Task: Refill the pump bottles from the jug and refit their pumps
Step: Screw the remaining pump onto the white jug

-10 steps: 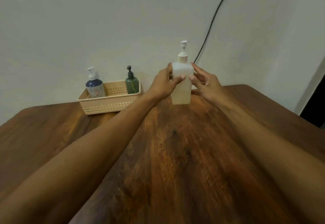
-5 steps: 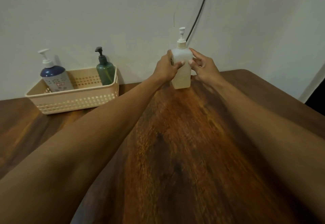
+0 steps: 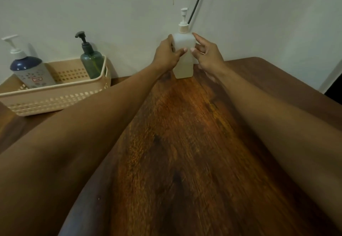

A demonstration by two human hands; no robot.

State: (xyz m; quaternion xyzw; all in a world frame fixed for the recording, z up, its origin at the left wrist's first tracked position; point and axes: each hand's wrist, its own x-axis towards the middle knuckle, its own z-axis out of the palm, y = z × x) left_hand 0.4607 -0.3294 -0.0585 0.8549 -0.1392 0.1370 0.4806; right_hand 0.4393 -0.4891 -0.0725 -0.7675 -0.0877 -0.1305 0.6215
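Now the white pump bottle [image 3: 183, 58] is gripped upright between both hands at the far edge of the table [image 3: 185, 143].

It is clasped by the left hand [image 3: 166, 55] from one side, thumb laid across its front, while the right hand [image 3: 207, 54] is set against the other side, fingers loosely curled. Its base is seen below the grip, on the wood; its fitted pump [image 3: 183, 20] rises above. Well off to the left hand's side, a blue bottle [image 3: 30, 69] and a green bottle [image 3: 91, 60] are kept in a basket [image 3: 55, 100].

A beige perforated basket [image 3: 55, 98] sits on the wooden table [image 3: 185, 143]; a black cable [image 3: 198, 0] hangs down the wall.
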